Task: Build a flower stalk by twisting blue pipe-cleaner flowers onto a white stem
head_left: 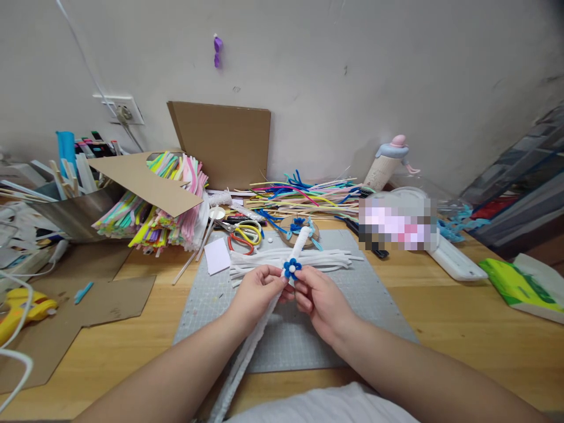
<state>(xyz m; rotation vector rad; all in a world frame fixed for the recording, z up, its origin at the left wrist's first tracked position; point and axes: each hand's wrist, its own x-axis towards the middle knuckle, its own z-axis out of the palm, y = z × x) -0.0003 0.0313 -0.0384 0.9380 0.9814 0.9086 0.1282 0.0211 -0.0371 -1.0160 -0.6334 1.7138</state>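
Observation:
My left hand (259, 294) is closed, its thumb and fingers pinching a long white fuzzy strip (253, 346). Below that grip the strip runs down towards my lap, and above it a thicker white end (302, 239) sticks up. A blue pipe-cleaner flower (287, 274) with a white centre lies against the strip between my hands. My right hand (324, 299) pinches the flower's right edge with curled fingers. Under and behind them, a bundle of white pipe cleaners (339, 259) rests on the grey cutting mat (304, 346).
Scissors (244, 236), a white card (217, 256) and a round cardboard disc (286, 238) lie around the mat's far edge. Coloured pipe cleaners (308, 197) are heaped by the wall. A yellow glue gun (22, 311) sits left; a green packet (520, 285) lies right.

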